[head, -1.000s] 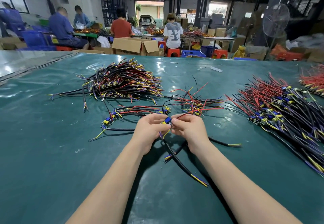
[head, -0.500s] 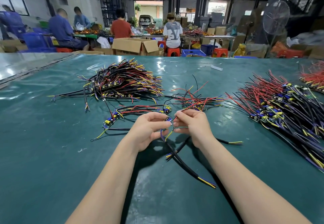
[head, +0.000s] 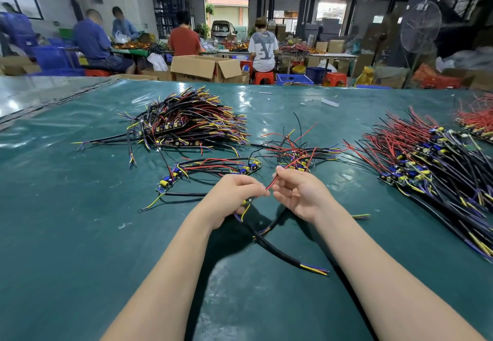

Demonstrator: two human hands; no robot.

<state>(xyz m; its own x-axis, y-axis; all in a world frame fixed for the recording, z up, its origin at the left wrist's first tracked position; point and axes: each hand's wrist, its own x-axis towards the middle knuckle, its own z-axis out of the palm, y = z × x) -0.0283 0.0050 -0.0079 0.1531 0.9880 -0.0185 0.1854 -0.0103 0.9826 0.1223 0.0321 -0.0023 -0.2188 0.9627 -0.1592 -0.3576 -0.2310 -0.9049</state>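
Green vinyl table cover point(head: 80, 234), frame centre: thin red wire point(head: 272, 181) pinched low by left hand point(head: 232, 196), higher by right hand point(head: 301, 194). Black sheathed cable point(head: 280, 254) trails below. Left palm's contents are hidden.

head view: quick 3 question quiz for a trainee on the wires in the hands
1. True or false: the red wire spans the gap between the left hand and the right hand.
2. The black cable lying nearest the camera ends in: A) loose yellow and blue cores B) a white plug C) a metal hook
3. Fill the gap: the table cover is dark ___.
Key: 1 true; 2 A; 3 green
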